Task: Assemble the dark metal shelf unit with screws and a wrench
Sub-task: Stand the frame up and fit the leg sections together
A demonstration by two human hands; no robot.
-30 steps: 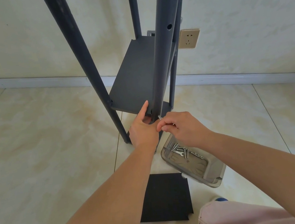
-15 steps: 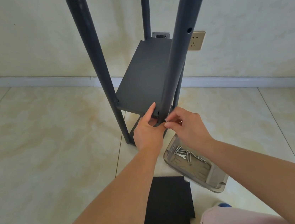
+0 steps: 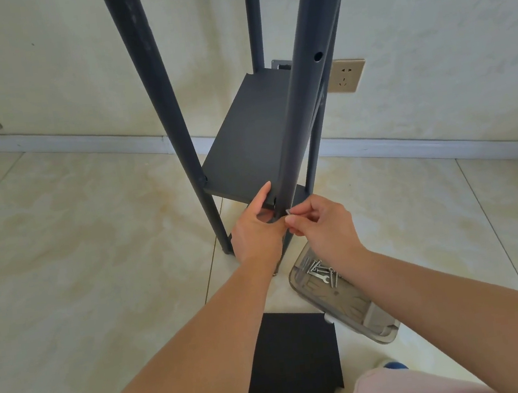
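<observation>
Pale marbled floor tiles [image 3: 78, 251] and a cream wall with a socket [image 3: 345, 75] frame a dark metal shelf unit [image 3: 253, 138] standing upright, its four tubular legs running up out of view. A person kneels before it. Their left hand [image 3: 257, 229] grips the corner of the shelf panel [image 3: 245, 152] where it meets the nearest leg [image 3: 299, 109], thumb on top. Their right hand [image 3: 320, 224] pinches a small silver screw [image 3: 288, 213] at that leg. Compared with a second ago, the screw has moved from just short of the leg to touching it at the joint, which suggests threading is beginning. The screw's long axis lies roughly level, tip toward the leg, head toward the fingers. Behind the right wrist, a clear plastic tray [image 3: 346, 309] holds spare screws [image 3: 313, 268] and a small wrench [image 3: 324, 278]. A loose black panel [image 3: 295, 355] lies flat on the floor.
</observation>
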